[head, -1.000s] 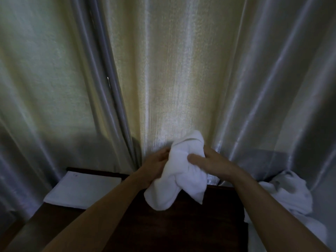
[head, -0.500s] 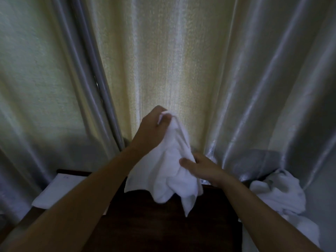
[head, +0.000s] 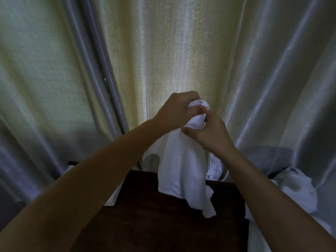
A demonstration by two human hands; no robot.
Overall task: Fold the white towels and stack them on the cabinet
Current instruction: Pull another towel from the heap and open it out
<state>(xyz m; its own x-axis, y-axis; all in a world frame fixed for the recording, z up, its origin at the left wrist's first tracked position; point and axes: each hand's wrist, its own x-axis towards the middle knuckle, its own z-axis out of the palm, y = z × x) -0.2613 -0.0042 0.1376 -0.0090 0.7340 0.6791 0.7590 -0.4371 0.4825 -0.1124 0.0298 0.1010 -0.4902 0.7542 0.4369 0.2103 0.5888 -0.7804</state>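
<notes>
Above the dark wooden cabinet [head: 163, 224], both hands meet at the top of one white towel [head: 181, 166]. Towel is soft terry, bunched and creased near the top, hanging in a loose limp drape with an uneven lower edge and one corner trailing lowest at right. Left hand [head: 174, 113] has fingers curled over the bunched top edge, gripping it. Right hand [head: 209, 133] sits just below and right of it, thumb and fingers pinching the same towel at its gathered neck. The two hands nearly touch. Towel hangs clear of the cabinet top, in front of its rear edge.

Cabinet top is flat, dark brown, matte, with a faint grain. Folded towel [head: 113, 197] lies flat on its left part, mostly hidden by the left forearm; only a thin white edge shows. Crumpled pile of towels [head: 294, 191] sits at right, beside the cabinet, lumpy and wrinkled. Behind hang curtains [head: 172, 51]: a cream, coarse-woven centre panel flanked by shiny silver-grey satin folds.
</notes>
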